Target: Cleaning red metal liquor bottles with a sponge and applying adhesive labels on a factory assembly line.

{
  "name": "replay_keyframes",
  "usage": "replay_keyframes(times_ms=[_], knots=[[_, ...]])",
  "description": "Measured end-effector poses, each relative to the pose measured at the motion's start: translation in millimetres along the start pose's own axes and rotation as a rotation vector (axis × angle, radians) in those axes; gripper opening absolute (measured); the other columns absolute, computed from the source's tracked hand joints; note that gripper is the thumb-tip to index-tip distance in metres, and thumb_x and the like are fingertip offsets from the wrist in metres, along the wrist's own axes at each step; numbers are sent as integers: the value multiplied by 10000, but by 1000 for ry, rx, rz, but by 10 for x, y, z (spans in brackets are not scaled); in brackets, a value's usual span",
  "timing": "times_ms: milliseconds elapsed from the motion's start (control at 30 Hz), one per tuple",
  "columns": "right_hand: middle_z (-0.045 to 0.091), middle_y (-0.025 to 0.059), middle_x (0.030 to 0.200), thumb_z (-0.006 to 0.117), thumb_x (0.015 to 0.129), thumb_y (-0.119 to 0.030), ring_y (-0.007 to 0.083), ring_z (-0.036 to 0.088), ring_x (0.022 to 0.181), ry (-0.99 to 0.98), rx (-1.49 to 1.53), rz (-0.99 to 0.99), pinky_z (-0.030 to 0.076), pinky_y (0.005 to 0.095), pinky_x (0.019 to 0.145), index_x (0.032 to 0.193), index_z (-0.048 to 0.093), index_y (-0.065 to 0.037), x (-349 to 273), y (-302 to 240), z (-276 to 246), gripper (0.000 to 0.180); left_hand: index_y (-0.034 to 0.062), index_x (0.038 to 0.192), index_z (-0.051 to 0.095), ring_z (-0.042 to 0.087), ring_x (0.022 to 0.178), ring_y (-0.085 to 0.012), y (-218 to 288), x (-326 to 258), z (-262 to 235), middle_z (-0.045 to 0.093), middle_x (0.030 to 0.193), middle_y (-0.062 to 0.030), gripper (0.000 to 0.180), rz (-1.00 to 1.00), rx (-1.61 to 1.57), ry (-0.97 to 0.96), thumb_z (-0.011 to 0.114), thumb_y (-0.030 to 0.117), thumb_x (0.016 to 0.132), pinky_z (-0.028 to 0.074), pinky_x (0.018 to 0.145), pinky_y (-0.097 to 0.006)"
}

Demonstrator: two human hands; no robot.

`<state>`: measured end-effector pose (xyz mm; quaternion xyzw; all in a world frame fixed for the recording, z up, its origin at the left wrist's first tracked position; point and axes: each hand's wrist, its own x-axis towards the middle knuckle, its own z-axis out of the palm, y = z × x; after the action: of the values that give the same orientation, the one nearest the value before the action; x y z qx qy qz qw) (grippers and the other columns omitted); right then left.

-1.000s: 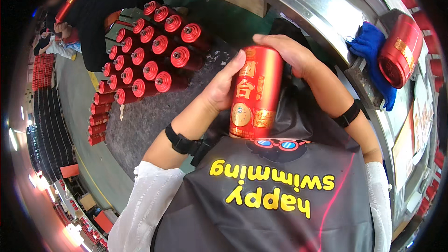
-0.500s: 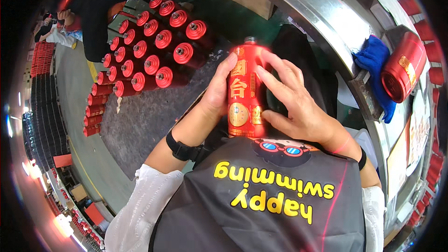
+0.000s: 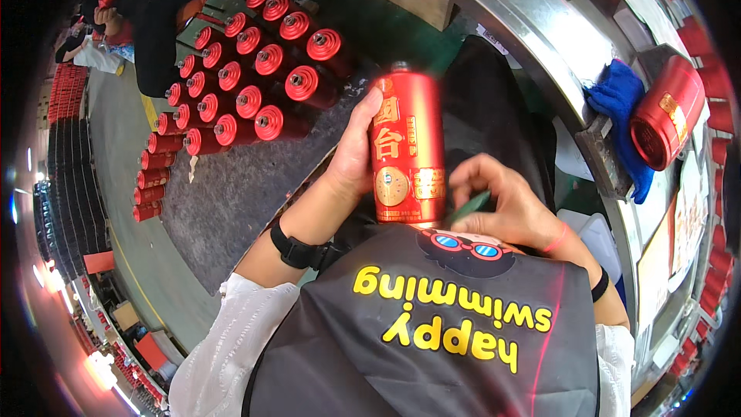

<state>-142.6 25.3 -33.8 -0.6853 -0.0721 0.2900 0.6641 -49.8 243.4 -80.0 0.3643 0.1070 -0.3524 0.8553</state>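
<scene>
i am holding a red bottle (image 3: 407,150) upright in front of my chest, over my dark apron (image 3: 432,340), and it is staying off the grey mat (image 3: 231,201) for now. my left hand (image 3: 351,158) is wrapping around its left side, thumb lying up along the body, fingers hidden behind it. my right hand (image 3: 505,205) is curling just beside the bottle's lower right edge, fingers pinching a thin dark green tool (image 3: 471,206) whose tip is pointing at the bottle's base; what the tool is exactly i cannot tell.

judging from how things lie, i am partway through a batch: many red bottles (image 3: 247,81) are already lying in tidy rows toward the far left corner of the mat, necks facing me, while this one is being worked on in my hands and is not yet joining them. more small red pieces (image 3: 150,177) are lining the mat's left edge.

the bottle is a smooth, glossy cylinder with a short neck, gold markings and a round gold seal low on its front. the mat is looking dull and felt-like. along the right, a curved, polished metal rim (image 3: 532,31) is shining, with a soft blue cloth (image 3: 621,112) draped over it and a red cylindrical can (image 3: 668,112) lying on its side just beside the cloth.
</scene>
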Motion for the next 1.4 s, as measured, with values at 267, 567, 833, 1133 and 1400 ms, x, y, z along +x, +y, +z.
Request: replay_keyframes(times_ms=[267, 567, 833, 1133, 1400], knots=[[648, 23, 785, 706, 854, -135, 49, 569, 745, 262, -43, -81, 483, 250, 665, 946, 611, -6, 56, -269, -93, 184, 72, 1192, 512, 667, 794, -163, 38, -37, 146, 651, 956, -70, 471, 19, 45, 14, 536, 462, 930, 580, 699, -316], [630, 73, 796, 684, 845, -127, 107, 577, 717, 108, -149, -130, 483, 279, 663, 947, 590, 11, 171, -252, -15, 195, 62, 1184, 522, 667, 799, -174, 0, -66, 196, 649, 948, -80, 464, 13, 56, 75, 544, 447, 927, 576, 704, -315], [664, 158, 861, 682, 847, -159, 176, 643, 772, 40, -93, -98, 500, 326, 700, 1014, 602, 33, 153, -179, -42, 266, 27, 1173, 542, 682, 801, -197, 0, -50, 219, 671, 961, -120, 494, -14, 87, 56, 473, 460, 946, 582, 725, -333], [670, 116, 892, 677, 859, -191, 133, 624, 812, -2, -4, -56, 499, 296, 740, 1030, 606, 37, 180, -223, -34, 293, 27, 1159, 549, 680, 794, -195, -1, -60, 244, 672, 945, -114, 475, -16, 81, 59, 482, 442, 939, 579, 725, -332], [673, 115, 840, 676, 849, -181, 122, 621, 769, 14, -4, -47, 504, 300, 704, 996, 616, 30, 205, -160, -11, 264, 39, 1161, 540, 669, 797, -176, -15, -68, 251, 657, 955, -93, 461, -24, 85, 30, 518, 441, 936, 571, 704, -312]])
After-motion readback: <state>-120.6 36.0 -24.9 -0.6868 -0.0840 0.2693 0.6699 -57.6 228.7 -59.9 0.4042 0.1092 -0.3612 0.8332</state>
